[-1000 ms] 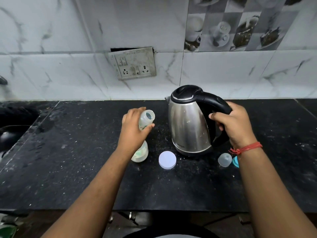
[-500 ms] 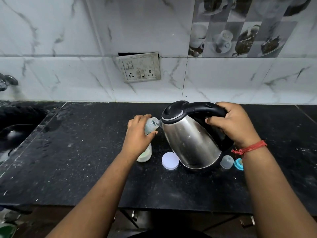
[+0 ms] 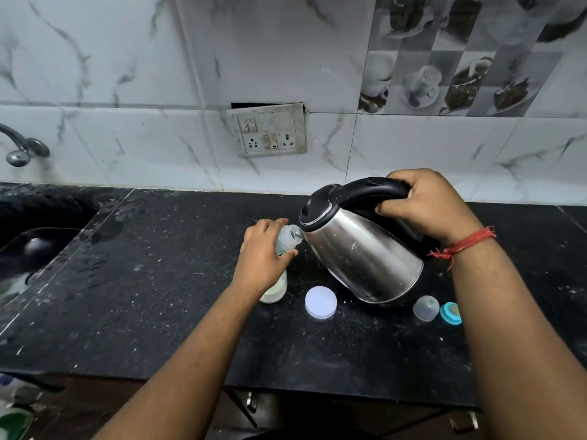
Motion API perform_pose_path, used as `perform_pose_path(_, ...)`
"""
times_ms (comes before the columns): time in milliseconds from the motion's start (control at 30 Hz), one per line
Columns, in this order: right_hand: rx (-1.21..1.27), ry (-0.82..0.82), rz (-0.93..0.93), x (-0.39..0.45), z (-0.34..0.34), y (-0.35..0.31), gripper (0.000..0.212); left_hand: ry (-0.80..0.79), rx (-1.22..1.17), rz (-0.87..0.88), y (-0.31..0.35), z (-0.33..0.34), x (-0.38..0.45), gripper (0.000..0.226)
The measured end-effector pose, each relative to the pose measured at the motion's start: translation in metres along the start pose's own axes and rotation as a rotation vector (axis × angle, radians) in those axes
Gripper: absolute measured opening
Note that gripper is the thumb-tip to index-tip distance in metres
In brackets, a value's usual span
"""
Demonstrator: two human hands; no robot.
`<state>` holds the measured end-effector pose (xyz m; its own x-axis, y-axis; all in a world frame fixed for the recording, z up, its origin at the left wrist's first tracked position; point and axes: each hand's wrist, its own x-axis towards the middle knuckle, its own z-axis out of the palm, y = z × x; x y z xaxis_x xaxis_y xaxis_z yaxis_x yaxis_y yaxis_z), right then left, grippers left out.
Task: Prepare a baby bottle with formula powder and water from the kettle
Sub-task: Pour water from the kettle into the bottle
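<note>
Where marble tiles end, seemingly damp black counter (image 3: 158, 296).

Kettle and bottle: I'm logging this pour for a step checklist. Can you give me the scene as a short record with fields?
kettle: steel body, black handle, tilted, spout at the bottle mouth
bottle: baby bottle, base on the black counter, leaning toward the kettle
left hand: grip around the bottle
right hand: grip on the kettle handle
loose parts: white lid, clear cap, blue ring on the counter
stage: pouring water
</note>
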<state>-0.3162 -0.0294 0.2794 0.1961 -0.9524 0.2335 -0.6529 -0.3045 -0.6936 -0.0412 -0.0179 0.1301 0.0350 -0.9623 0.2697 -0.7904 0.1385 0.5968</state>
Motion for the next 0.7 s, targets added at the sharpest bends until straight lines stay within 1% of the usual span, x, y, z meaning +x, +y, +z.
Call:
perform_pose_path(133, -0.041, -0.053, -0.019, 0.011, -0.003, -0.007, 0.01, -0.011, 0.007, -0.011, -0.002, -0.001, 0.001, 0.067)
perform_pose_path(200, -0.068, -0.081, -0.033, 0.018, -0.005, -0.01, 0.02, -0.016, 0.01, -0.014, -0.003, -0.001, 0.002, 0.067)
perform_pose_path(233, -0.076, -0.093, -0.036, 0.021, -0.006, -0.012, 0.021, -0.02, 0.012, -0.014, -0.003, -0.001, 0.002, 0.067)
perform_pose_path(367, -0.094, -0.132, -0.036, 0.033, -0.006, -0.016, 0.013, -0.034, 0.013, -0.019, -0.005, -0.002, 0.005, 0.068)
perform_pose_path(533, -0.133, -0.156, -0.034, 0.047, -0.006, -0.017, 0.016, -0.046, 0.025, -0.024, -0.008, -0.002, 0.011, 0.069)
perform_pose_path(700, -0.164, -0.175, -0.037, 0.059, -0.002, -0.018, 0.014, -0.06, 0.041, -0.023, -0.011, -0.001, 0.018, 0.07)
